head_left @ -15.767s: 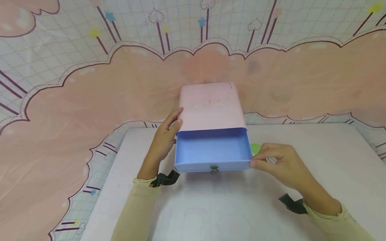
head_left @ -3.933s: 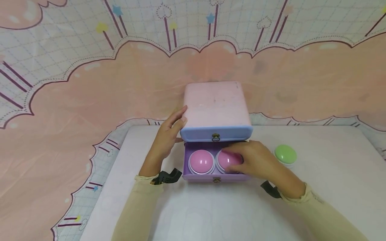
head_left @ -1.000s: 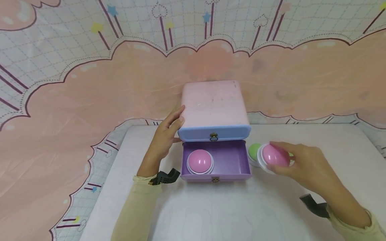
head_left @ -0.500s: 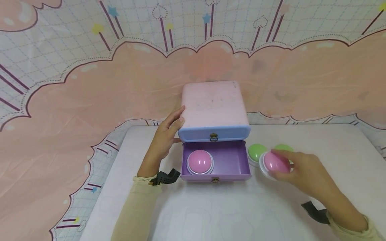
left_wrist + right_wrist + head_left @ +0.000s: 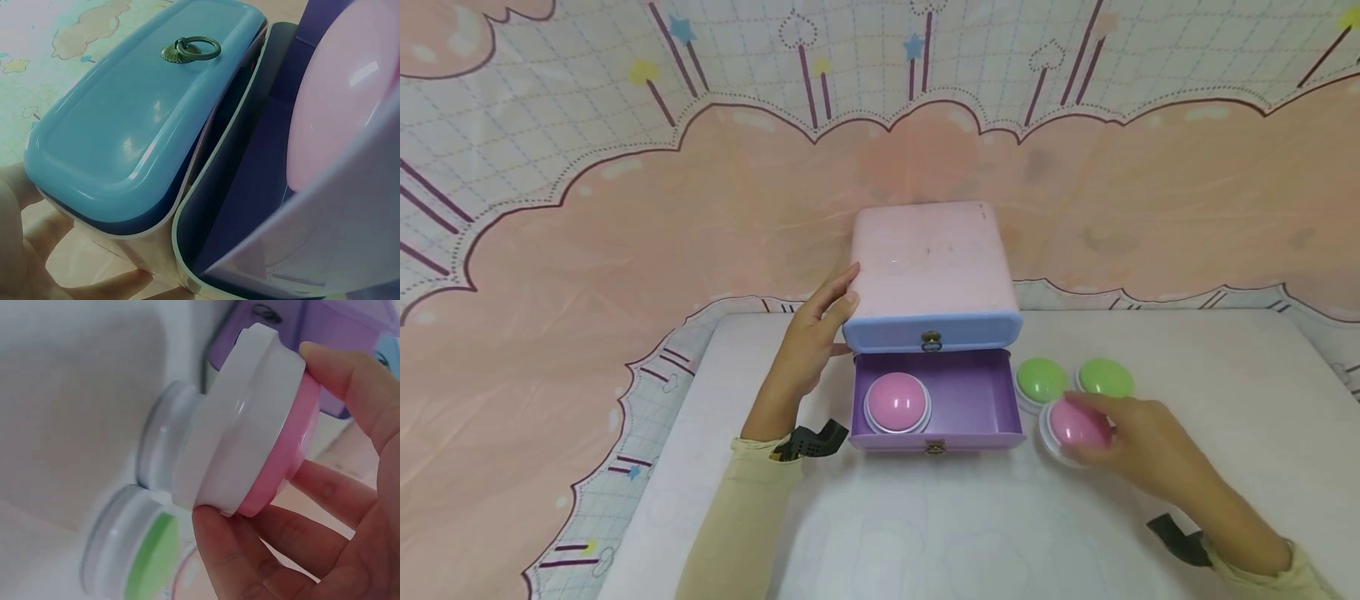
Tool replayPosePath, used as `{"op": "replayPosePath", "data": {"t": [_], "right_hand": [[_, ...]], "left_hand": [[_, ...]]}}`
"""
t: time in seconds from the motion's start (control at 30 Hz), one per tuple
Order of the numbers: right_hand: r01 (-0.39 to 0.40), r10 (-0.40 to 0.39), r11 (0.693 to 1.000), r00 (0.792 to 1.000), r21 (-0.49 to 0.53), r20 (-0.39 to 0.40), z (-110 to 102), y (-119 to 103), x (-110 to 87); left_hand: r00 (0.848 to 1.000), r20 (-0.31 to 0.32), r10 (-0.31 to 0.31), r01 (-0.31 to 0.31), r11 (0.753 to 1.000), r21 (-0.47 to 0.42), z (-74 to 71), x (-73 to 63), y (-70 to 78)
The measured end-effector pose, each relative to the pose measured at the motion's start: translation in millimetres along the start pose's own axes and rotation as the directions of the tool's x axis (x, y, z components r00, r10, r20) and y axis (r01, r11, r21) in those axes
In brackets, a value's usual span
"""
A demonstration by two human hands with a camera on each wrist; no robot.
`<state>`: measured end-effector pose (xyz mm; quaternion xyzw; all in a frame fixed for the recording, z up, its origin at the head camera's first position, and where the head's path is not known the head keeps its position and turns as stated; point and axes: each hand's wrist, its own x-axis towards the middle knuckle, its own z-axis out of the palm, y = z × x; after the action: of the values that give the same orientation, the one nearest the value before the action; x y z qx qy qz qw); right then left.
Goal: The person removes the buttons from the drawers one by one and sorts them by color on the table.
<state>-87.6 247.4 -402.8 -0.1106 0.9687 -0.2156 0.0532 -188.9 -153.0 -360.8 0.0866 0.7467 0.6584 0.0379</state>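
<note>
My right hand (image 5: 1150, 442) pinches a round push button (image 5: 244, 425) with a pink dome and white base between thumb and fingers, close over the table. In the right wrist view, its white underside faces the tabletop. A matching pink push button (image 5: 897, 402) sits in the left half of the pulled-out purple drawer (image 5: 973, 396). Above that drawer, the blue drawer (image 5: 880, 333) is pushed in. My left hand (image 5: 805, 342) rests its fingers along the left side of the pink drawer box (image 5: 932, 258), steadying nothing else.
Two green-domed push buttons (image 5: 1042, 381) stand on the white table (image 5: 925, 525) right of the drawer, just behind my right hand. A patterned cloth (image 5: 760, 208) hangs behind the box. The purple drawer juts out towards me.
The blue drawer, pulled out in the oldest frame, is pushed in; the purple one is out. My right hand took a pink push button from it, carried it right, and has just lowered it nearer me.
</note>
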Motion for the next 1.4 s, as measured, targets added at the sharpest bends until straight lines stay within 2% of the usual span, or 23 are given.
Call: {"op": "replayPosePath", "data": {"t": [0.4, 0.87, 1.4], "right_hand": [[0.045, -0.045, 0.999, 0.999, 0.005, -0.002, 16, 5, 1.3], [0.021, -0.022, 0.999, 0.998, 0.03, 0.051, 26, 3, 6.0], [-0.002, 0.001, 1.0, 0.999, 0.017, 0.051, 30, 3, 5.4]], "left_hand": [[1.0, 0.006, 0.01, -0.01, 1.0, 0.01, 0.3, 1.2, 0.7], [1.0, 0.001, 0.003, -0.003, 1.0, 0.006, 0.1, -0.8, 1.1], [1.0, 0.002, 0.003, -0.003, 1.0, 0.0, 0.8, -0.4, 0.8]]}}
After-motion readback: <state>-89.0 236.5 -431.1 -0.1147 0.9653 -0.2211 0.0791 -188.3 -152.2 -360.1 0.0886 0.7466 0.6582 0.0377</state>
